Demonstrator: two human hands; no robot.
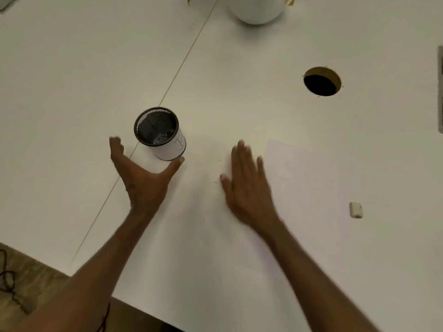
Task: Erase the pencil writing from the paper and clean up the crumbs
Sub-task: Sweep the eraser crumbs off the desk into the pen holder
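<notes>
A white sheet of paper (309, 188) lies flat on the white table, right of centre; I see no writing on it. A small white eraser (356, 209) rests at the paper's right edge. My right hand (247, 185) lies flat, fingers apart, on the table at the paper's left edge. A few tiny dark crumbs (215, 182) lie just left of it. My left hand (141, 176) is spread wide with nothing in it, the thumb tip touching the base of a black mesh cup (159, 134) wrapped in white paper.
A round cable hole (322, 81) opens in the table (239, 104) at the back right. A white pot (257, 8) stands at the far edge. A seam (172, 77) runs diagonally across the tabletop. The table's near edge and the floor with a dark cord (9, 283) show bottom left.
</notes>
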